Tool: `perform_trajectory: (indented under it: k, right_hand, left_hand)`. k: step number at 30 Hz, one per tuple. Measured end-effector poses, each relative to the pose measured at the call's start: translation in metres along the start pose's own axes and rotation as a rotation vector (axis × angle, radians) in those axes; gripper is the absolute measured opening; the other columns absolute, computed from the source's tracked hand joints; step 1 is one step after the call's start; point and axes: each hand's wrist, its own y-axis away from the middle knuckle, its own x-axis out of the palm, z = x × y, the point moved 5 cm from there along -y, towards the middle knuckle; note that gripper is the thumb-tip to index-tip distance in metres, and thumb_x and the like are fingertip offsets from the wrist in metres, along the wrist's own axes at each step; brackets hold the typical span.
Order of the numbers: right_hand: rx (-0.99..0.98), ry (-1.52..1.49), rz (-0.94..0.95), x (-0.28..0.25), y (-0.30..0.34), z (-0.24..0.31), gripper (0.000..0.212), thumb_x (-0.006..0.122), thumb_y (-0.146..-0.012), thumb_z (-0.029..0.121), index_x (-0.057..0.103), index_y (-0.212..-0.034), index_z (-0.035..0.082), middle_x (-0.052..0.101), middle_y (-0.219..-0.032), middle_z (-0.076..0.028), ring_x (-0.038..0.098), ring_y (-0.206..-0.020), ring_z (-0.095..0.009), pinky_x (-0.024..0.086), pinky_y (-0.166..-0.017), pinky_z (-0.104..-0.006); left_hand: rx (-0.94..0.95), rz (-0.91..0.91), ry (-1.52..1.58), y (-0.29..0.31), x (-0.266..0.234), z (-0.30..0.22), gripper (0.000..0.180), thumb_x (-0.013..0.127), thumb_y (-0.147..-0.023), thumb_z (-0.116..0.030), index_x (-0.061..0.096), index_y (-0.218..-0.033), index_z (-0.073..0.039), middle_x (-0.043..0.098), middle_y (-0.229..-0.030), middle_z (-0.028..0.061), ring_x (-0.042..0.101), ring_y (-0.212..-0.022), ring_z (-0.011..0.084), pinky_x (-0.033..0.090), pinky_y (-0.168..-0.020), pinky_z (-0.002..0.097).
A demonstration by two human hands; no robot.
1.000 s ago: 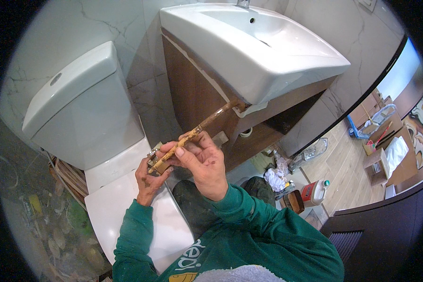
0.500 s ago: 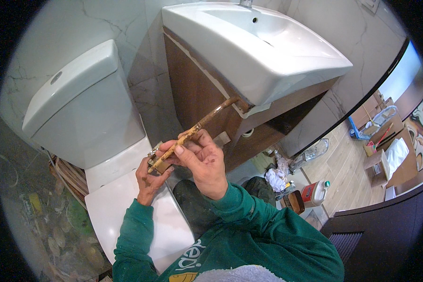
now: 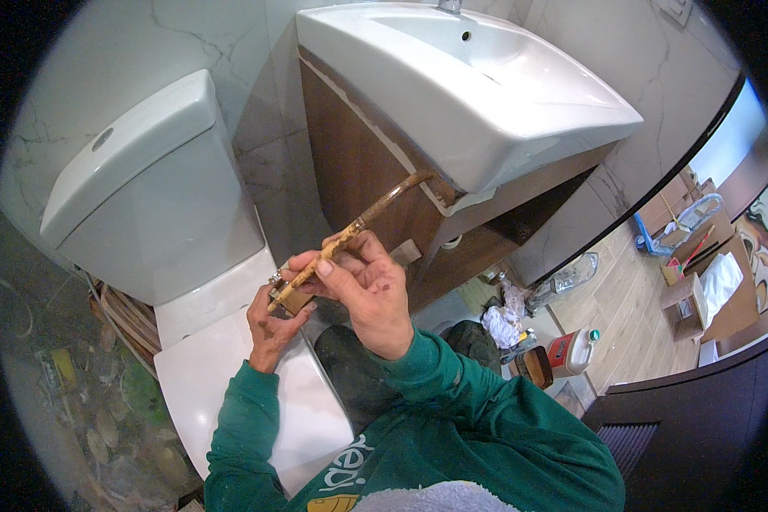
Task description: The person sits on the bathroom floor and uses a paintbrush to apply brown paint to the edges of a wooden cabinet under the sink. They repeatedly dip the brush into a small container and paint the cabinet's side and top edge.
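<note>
So the right hand (image 3: 371, 299) has a stained, yellow-handled tool (image 3: 352, 230) pinched between thumb and fingertips, brown end aimed up and away from the fingers. Looks kinda brush-like, but it's too grubby for me to swear to it. The left hand (image 3: 269, 328) sits just beside those fingers, curled around a small boxy tan piece (image 3: 298, 301), with the handle's near end right at it; can't tell if they touch. Beyond the right fingertips, the brown end meets the corner of the wooden cabinet (image 3: 358, 141) under the white sink (image 3: 418, 90) in the view, but contact? Can't tell. Left of the fingers there's the toilet lid (image 3: 205, 367).

My read: this is the handling stage, getting the tool settled between both hands. Next move probably calls for a steady right pinch and a careful check of that far tip.
</note>
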Motion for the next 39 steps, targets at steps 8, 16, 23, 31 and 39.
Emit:
perform_trajectory:
  k: [8,16,23,31,39]
  right_hand:
    - [-0.004,-0.016,0.003,0.0,-0.003,-0.002,0.024,0.055,-0.102,0.008,0.043,-0.121,0.001,0.067,-0.115,-0.024,0.069,-0.109,-0.035,0.06,-0.093,-0.0435]
    - [0.007,0.002,-0.015,0.002,-0.006,-0.001,0.025,0.056,-0.101,0.007,0.043,-0.121,0.0,0.068,-0.113,-0.026,0.07,-0.106,-0.035,0.061,-0.09,-0.0425]
    - [0.023,-0.009,-0.021,0.003,-0.009,-0.002,0.026,0.055,-0.101,0.007,0.042,-0.122,-0.001,0.068,-0.113,-0.027,0.07,-0.106,-0.035,0.061,-0.089,-0.0413]
    - [0.032,-0.001,-0.019,0.004,-0.011,-0.001,0.025,0.055,-0.101,0.006,0.042,-0.122,-0.002,0.067,-0.112,-0.026,0.069,-0.106,-0.035,0.061,-0.09,-0.0417]
    - [0.03,-0.003,-0.013,0.005,-0.015,-0.002,0.026,0.053,-0.101,0.006,0.042,-0.123,-0.002,0.067,-0.113,-0.027,0.069,-0.107,-0.035,0.061,-0.09,-0.0418]
  left_hand:
    - [-0.049,0.011,0.018,0.002,0.0,0.003,0.06,0.091,-0.069,-0.021,0.063,-0.118,-0.001,0.07,-0.107,0.0128,0.07,-0.098,0.0261,0.057,-0.087,0.0353]
    - [-0.007,0.019,-0.023,0.0,-0.002,-0.002,0.062,0.092,-0.068,-0.022,0.064,-0.119,0.0,0.071,-0.107,0.0143,0.071,-0.099,0.0276,0.057,-0.087,0.0356]
    - [-0.003,-0.001,0.007,-0.001,-0.002,-0.003,0.062,0.092,-0.066,-0.022,0.065,-0.117,0.0,0.071,-0.107,0.0152,0.071,-0.099,0.0294,0.056,-0.088,0.0368]
    - [-0.024,0.004,0.011,-0.002,-0.002,-0.002,0.059,0.092,-0.066,-0.023,0.066,-0.114,-0.001,0.072,-0.108,0.0145,0.069,-0.101,0.0296,0.054,-0.091,0.0385]
    - [0.016,-0.002,-0.018,0.0,-0.003,-0.003,0.061,0.093,-0.066,-0.019,0.063,-0.116,-0.001,0.071,-0.108,0.0141,0.069,-0.1,0.0281,0.054,-0.09,0.038]
